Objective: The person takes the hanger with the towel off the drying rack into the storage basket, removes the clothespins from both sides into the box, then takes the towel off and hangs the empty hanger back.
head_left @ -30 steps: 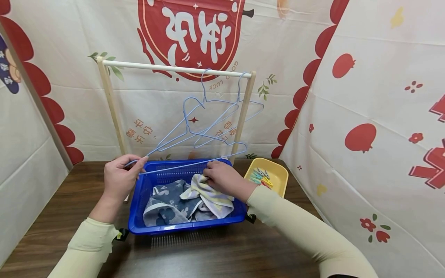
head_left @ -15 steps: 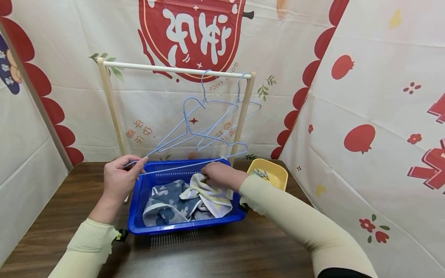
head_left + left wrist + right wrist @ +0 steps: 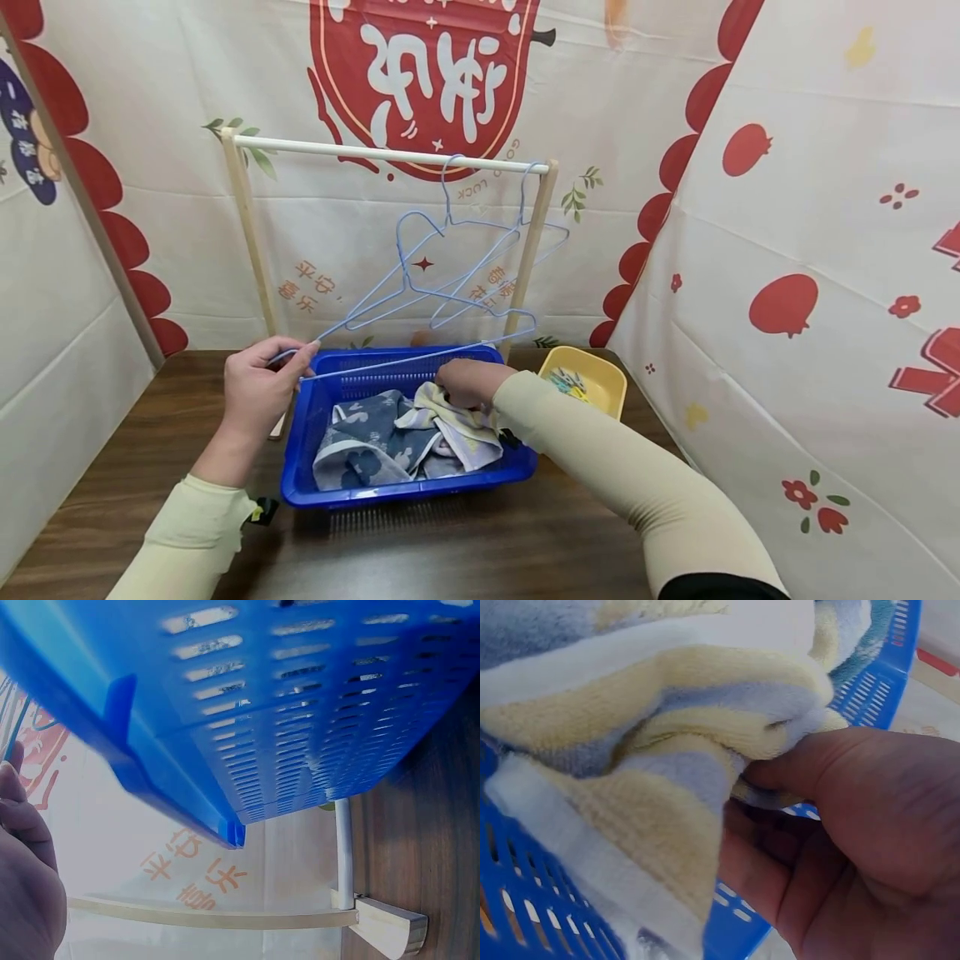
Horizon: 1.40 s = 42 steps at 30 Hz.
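My left hand [image 3: 258,383] pinches one corner of a blue wire clothes hanger [image 3: 406,271], held up over the back left of a blue basket [image 3: 375,497]. The hanger's hook points upward. Inside the basket, my right hand [image 3: 471,382] grips a yellow, lilac and white striped towel [image 3: 467,440]. Up close in the right wrist view, thumb and fingers [image 3: 780,769] close on a fold of that towel [image 3: 652,802]. Beside it lies a dark grey patterned cloth [image 3: 367,429]. At the edge of the left wrist view, my left hand [image 3: 26,885] is partly cut off.
Behind the basket stands a wooden rack with a white rail [image 3: 337,148]. Two more blue hangers hang from its right end, one [image 3: 447,196] left of the other [image 3: 522,200]. A yellow tray [image 3: 611,387] of colourful clothespins sits to the right on the brown table [image 3: 450,550].
My right hand has moved a little deeper into the basket at the towel, its forearm swinging left. The left hand keeps the hanger nearly still. The view has shifted slightly.
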### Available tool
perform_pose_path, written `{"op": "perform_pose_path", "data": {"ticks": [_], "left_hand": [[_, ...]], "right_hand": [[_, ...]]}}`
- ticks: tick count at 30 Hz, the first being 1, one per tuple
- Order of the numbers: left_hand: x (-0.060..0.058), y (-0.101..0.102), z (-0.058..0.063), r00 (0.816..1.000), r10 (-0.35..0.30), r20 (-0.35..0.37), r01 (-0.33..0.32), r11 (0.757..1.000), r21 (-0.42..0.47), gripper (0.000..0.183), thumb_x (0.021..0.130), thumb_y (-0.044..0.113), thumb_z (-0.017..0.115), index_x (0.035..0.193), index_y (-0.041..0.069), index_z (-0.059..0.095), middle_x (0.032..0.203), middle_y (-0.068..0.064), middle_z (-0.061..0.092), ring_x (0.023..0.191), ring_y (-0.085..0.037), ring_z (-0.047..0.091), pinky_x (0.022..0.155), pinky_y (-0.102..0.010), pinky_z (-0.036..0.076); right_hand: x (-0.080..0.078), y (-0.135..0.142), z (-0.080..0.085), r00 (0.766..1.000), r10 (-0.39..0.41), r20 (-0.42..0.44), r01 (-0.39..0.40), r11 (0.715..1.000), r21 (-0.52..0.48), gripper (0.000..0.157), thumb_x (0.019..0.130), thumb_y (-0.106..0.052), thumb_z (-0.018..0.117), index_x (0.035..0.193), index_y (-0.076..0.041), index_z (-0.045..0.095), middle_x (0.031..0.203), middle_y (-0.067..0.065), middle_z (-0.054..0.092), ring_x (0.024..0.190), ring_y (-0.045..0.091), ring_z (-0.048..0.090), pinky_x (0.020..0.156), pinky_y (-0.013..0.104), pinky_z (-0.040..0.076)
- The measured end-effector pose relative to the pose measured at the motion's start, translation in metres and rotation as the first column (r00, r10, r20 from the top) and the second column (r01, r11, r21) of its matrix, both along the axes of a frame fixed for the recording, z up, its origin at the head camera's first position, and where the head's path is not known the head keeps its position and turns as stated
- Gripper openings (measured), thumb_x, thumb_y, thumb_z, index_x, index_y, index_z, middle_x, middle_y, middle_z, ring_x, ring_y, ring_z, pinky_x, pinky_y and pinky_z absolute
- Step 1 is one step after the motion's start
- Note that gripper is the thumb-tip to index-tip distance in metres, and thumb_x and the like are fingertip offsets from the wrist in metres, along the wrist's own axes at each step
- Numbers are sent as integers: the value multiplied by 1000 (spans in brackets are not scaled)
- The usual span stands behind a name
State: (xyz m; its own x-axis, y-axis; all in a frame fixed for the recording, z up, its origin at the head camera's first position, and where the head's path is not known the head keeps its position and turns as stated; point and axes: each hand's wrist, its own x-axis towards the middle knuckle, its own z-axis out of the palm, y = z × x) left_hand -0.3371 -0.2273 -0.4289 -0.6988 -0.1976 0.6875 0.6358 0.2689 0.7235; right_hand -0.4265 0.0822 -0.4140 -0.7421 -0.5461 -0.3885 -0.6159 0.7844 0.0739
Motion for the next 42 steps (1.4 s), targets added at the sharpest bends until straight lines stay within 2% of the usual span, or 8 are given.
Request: {"op": "perform_pose_path", "data": {"ticks": [5, 12, 16, 20, 26, 29, 35, 42], "left_hand": [[1, 1, 4, 1000, -3, -11, 3, 1000, -6, 8, 95, -5, 84, 90, 1, 81, 71, 0, 72, 57, -14, 66, 56, -16, 53], [2, 1, 3, 1000, -6, -26, 6, 1000, -1, 9, 94, -8, 84, 91, 0, 81, 71, -1, 72, 56, -12, 65, 55, -16, 53], [2, 0, 4, 999, -9, -35, 9, 1000, -1, 8, 94, -7, 84, 91, 0, 81, 71, -1, 72, 56, -11, 66, 55, -16, 53], [3, -1, 6, 999, -4, -41, 4, 1000, -1, 8, 94, -9, 83, 91, -2, 81, 71, 0, 72, 57, -13, 66, 57, -15, 54], [4, -4, 7, 999, 1, -33, -1, 1000, 7, 7, 94, -9, 83, 93, -3, 81, 72, -4, 73, 59, -7, 66, 60, -15, 55], [4, -5, 6, 1000, 4, -20, -4, 1000, 11, 7, 94, -9, 83, 93, -3, 81, 72, -5, 73, 59, -7, 65, 60, -15, 55], [5, -5, 6, 1000, 17, 4, -17, 1000, 7, 4, 97, -4, 83, 94, -2, 81, 74, 0, 72, 59, -11, 65, 60, -16, 56], [8, -7, 6, 1000, 29, 2, -29, 999, 19, 4, 94, -6, 84, 95, -4, 81, 74, -5, 73, 59, -9, 65, 60, -15, 55]], "right_hand": [[2, 2, -2, 1000, -21, 7, 21, 1000, -21, 18, 107, -2, 64, 98, -17, 71, 99, 3, 70, 90, 19, 63, 76, 31, 54], [14, 14, 10, 996, -69, -48, 62, 990, -125, 13, 111, -15, 61, 118, -12, 71, 114, 7, 73, 99, 21, 67, 84, 34, 58], [26, 32, 22, 989, -144, -17, 134, 949, -284, 22, 114, -26, 62, 127, -10, 68, 117, 8, 72, 99, 20, 68, 86, 37, 59], [38, 52, 30, 978, -204, -49, 158, 869, -469, 30, 114, -28, 63, 133, -6, 71, 122, 10, 74, 104, 22, 70, 95, 44, 58], [51, 77, 22, 904, -398, -157, 214, 738, -640, 22, 111, -20, 67, 124, -4, 72, 115, 12, 71, 100, 27, 68, 94, 48, 59], [52, 84, 9, 867, -469, -169, 263, 718, -644, 27, 110, -19, 70, 131, -2, 68, 120, 15, 68, 104, 30, 67, 96, 50, 59], [47, 85, -15, 826, -542, -157, 332, 692, -641, 45, 107, -21, 77, 143, -2, 61, 135, 20, 62, 119, 36, 68, 106, 54, 56], [46, 84, -38, 766, -621, -167, 381, 647, -661, 56, 106, -24, 77, 153, -4, 54, 144, 24, 56, 119, 40, 69, 101, 56, 59]]}}
